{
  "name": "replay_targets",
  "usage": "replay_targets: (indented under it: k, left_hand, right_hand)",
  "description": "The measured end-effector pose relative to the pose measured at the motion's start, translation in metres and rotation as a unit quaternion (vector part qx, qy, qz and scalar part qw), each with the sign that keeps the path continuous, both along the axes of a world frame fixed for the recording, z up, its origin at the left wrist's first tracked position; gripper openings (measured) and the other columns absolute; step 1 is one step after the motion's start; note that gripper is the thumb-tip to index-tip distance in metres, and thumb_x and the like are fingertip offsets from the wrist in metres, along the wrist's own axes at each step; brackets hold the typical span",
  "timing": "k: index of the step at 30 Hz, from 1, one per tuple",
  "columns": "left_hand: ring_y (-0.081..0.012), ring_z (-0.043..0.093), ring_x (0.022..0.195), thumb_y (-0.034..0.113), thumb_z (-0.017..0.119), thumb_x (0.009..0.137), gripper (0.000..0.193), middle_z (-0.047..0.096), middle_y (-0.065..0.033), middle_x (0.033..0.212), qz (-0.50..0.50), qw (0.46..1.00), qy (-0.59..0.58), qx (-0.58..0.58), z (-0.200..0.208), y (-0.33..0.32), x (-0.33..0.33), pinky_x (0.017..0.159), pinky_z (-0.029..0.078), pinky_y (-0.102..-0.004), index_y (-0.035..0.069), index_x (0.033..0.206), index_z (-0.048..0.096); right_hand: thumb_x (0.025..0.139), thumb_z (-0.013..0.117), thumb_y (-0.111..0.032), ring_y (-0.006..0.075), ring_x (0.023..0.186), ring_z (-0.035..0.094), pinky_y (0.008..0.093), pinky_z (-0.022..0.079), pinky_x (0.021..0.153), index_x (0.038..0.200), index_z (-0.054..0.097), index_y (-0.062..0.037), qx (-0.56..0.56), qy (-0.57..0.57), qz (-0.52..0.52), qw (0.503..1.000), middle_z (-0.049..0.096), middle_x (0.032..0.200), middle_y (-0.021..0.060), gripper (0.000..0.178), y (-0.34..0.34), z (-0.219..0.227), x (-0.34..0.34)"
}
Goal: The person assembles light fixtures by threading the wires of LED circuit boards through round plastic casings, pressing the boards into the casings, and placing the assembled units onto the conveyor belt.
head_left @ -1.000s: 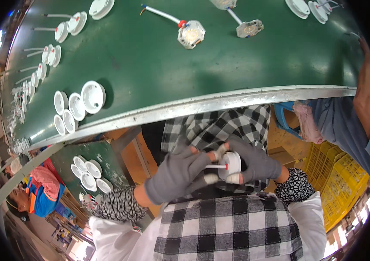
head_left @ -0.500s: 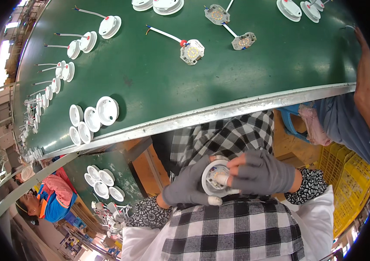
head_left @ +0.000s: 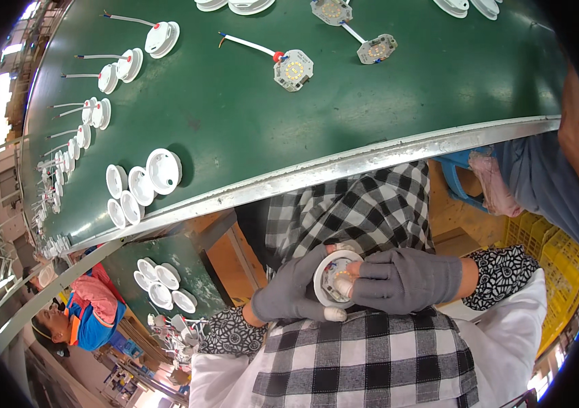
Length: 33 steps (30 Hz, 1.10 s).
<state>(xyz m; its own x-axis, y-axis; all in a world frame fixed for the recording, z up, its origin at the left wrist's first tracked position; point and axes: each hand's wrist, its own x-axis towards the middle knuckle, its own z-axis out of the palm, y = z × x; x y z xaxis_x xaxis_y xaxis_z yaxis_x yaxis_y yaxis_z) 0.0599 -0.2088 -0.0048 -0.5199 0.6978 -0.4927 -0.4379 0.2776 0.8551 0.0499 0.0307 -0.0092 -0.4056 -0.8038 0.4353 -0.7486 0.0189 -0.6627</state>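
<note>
In my lap, my left hand (head_left: 296, 289), in a grey fingerless glove, is closed round a round white lamp housing (head_left: 322, 270). An LED circuit board (head_left: 333, 277) lies inside the housing, partly covered by fingers. My right hand (head_left: 405, 280), gloved the same way with wrapped fingertips, reaches in from the right; its bent fingers press on the board at the housing's right side. What lies under those fingertips is hidden. On the green table ahead, a loose LED board (head_left: 294, 71) with a white cable and red grommet lies face up.
Several empty white housings (head_left: 164, 171) stand near the table's metal edge (head_left: 283, 179). Rows of wired lamps (head_left: 162, 39) line the left. More housings (head_left: 160, 295) lie on a lower surface. At right are yellow crates (head_left: 561, 289) and a person's arm (head_left: 575, 122); another person (head_left: 95, 306) sits left.
My right hand has rolled over and flattened, its fingers now lower on the board, with the forearm swung outward. The housing has turned slightly. The table scene has shifted a little up and left.
</note>
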Motion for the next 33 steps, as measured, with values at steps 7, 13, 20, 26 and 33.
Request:
replay_targets:
  k: [7,13,20,26,33]
  left_hand:
    - [-0.0261,0.061,0.106,0.032,0.082,0.070,0.091,0.058,-0.0163,0.118,0.032,0.998,0.042,0.018,-0.005,0.005,0.009,0.091,0.048,-0.0340,-0.002,0.138,0.032]
    - [-0.0271,0.063,0.097,0.019,0.067,0.083,0.066,0.059,-0.0183,0.112,0.060,0.995,0.074,0.023,0.000,0.009,0.011,0.084,0.049,-0.0346,-0.005,0.135,0.033]
    - [-0.0249,0.065,0.088,0.012,0.054,0.091,0.035,0.062,-0.0167,0.100,0.110,0.985,0.108,-0.077,0.010,0.013,0.008,0.077,0.049,-0.0310,-0.002,0.123,0.051]
    - [-0.0151,0.062,0.096,0.012,0.050,0.092,0.032,0.064,-0.0089,0.105,0.153,0.982,0.086,-0.067,0.004,0.012,0.006,0.086,0.048,-0.0267,0.001,0.121,0.054]
    - [-0.0170,0.059,0.105,0.027,0.072,0.082,0.060,0.062,-0.0085,0.109,0.139,0.984,-0.064,0.090,-0.006,0.006,-0.006,0.095,0.045,-0.0309,0.003,0.130,0.044]
  right_hand:
    - [0.071,0.060,-0.013,0.0185,0.096,0.058,0.0305,0.055,0.081,0.091,0.061,-0.0018,0.001,0.042,-0.050,0.998,0.053,0.095,0.0046,0.023,-0.003,-0.003,-0.007]
    - [0.073,0.059,-0.015,0.0165,0.097,0.050,0.0305,0.045,0.083,0.100,0.058,-0.0103,0.045,0.081,-0.102,0.990,0.050,0.097,0.0019,0.028,-0.005,-0.020,0.000]
    - [0.082,0.059,-0.027,0.0186,0.095,0.049,0.0368,0.043,0.081,0.118,0.052,-0.0068,0.127,0.092,-0.189,0.969,0.048,0.099,0.0058,0.042,-0.011,-0.011,-0.011]
    - [0.088,0.059,-0.031,0.0230,0.075,0.061,0.0357,0.051,0.065,0.113,0.053,-0.0004,0.123,-0.379,-0.117,0.910,0.059,0.090,0.0140,0.040,-0.009,-0.016,-0.010]
    - [0.091,0.053,-0.023,0.0158,0.068,0.066,0.0296,0.053,0.068,0.112,0.056,0.0013,0.107,-0.626,-0.095,0.766,0.066,0.081,0.0114,0.032,-0.013,-0.010,-0.014]
